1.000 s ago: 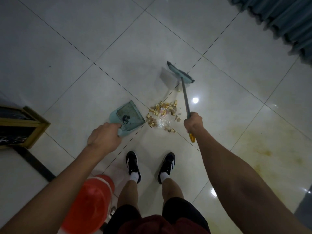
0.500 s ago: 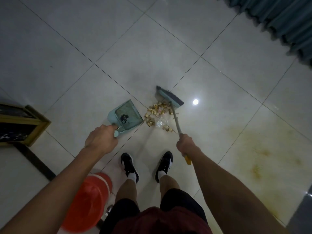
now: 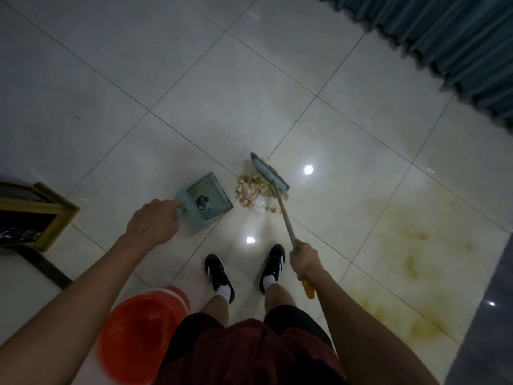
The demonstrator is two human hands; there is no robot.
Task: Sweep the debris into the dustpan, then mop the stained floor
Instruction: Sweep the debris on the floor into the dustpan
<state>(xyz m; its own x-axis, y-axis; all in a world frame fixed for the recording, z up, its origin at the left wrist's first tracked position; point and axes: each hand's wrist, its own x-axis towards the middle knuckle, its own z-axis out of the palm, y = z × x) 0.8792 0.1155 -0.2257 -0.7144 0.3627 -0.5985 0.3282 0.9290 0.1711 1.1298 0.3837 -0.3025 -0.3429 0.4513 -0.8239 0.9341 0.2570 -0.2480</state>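
Two hands work the floor: the left hand (image 3: 152, 223) curls around the dustpan (image 3: 206, 197) handle at 9 o'clock of the debris (image 3: 254, 191), and the right hand (image 3: 304, 259) clamps the broom (image 3: 270, 172) handle, bristles touching the pile's 2 o'clock edge. Yellow stains (image 3: 410, 262) spread at 4 o'clock.

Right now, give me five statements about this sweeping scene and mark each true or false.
1. The left hand holds the dustpan by its handle. True.
2. The debris pile already lies inside the dustpan. False: it lies on the floor beside the pan's open edge.
3. The broom head stands on the far side of the debris. True.
4. The right hand hangs idle. False: it grips the broom handle.
5. The yellow stains lie on the tiles left of the dustpan. False: they spread to the right of the broom.
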